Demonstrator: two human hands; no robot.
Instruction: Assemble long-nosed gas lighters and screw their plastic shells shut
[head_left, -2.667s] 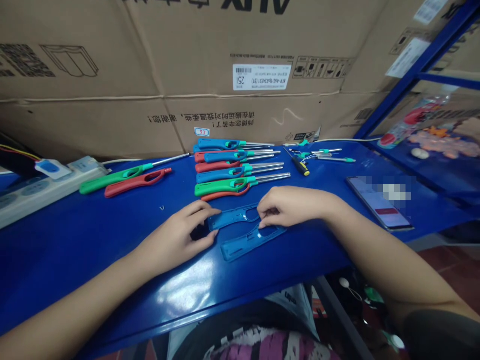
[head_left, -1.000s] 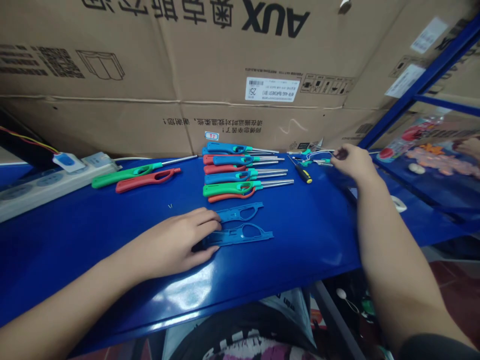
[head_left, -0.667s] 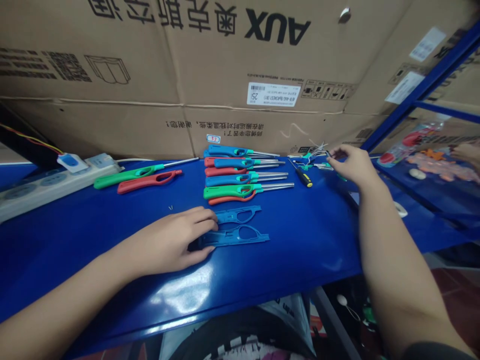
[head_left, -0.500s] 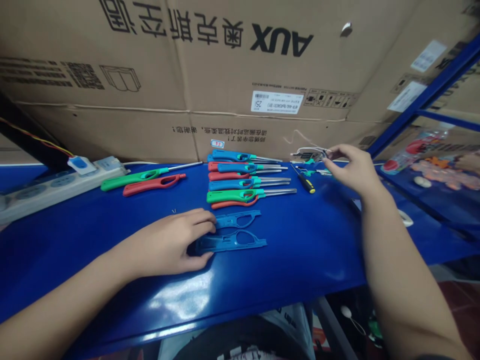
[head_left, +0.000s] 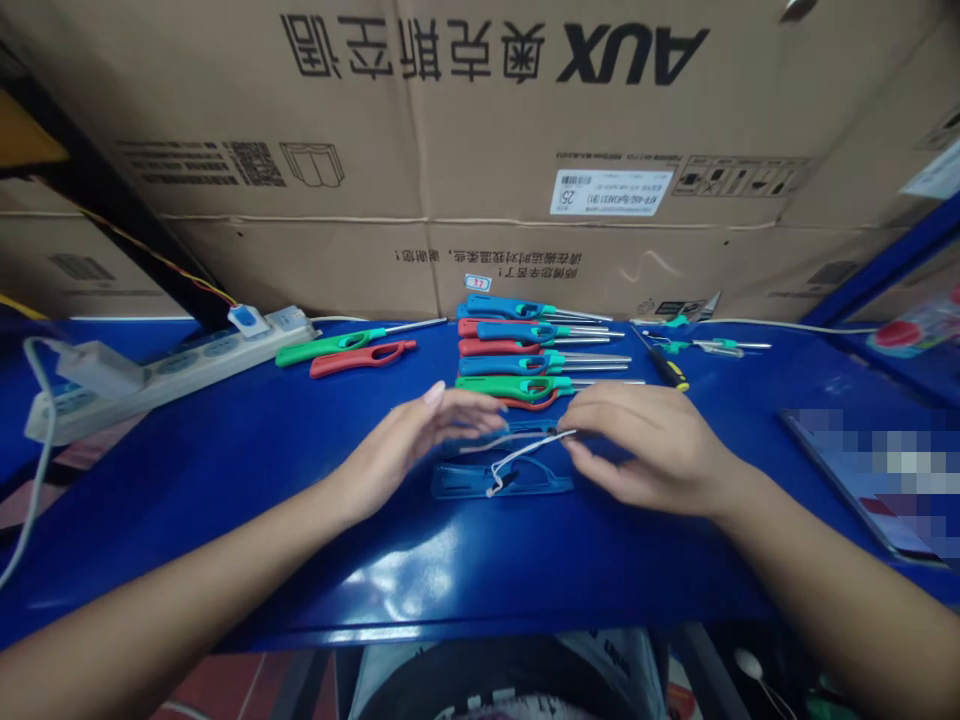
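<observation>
My right hand (head_left: 652, 440) pinches a thin white wire (head_left: 525, 452) whose loose end, with a small dark piece on it, hangs over the lower blue handle shell half (head_left: 457, 484). Partly covered by both hands, the upper blue shell half (head_left: 517, 428) lies just behind it. My left hand (head_left: 409, 435) hovers at the left end of the shells, fingers stretched and apart, slightly blurred. Beyond the hands lies a row of long-nosed lighters, with a green lighter (head_left: 487, 384) nearest.
A green lighter (head_left: 330, 348) and a red handle shell (head_left: 360, 358) lie by the power strip (head_left: 202, 365) at left. To the right are a screwdriver (head_left: 669, 372), metal lighter parts (head_left: 724, 347) and a phone-like device (head_left: 840, 470). A cardboard box (head_left: 420, 180) stands behind.
My right hand has come from the parts at back right to the blue shells, bringing the white wire. My left hand has let go of the shells and lifted. The view has shifted.
</observation>
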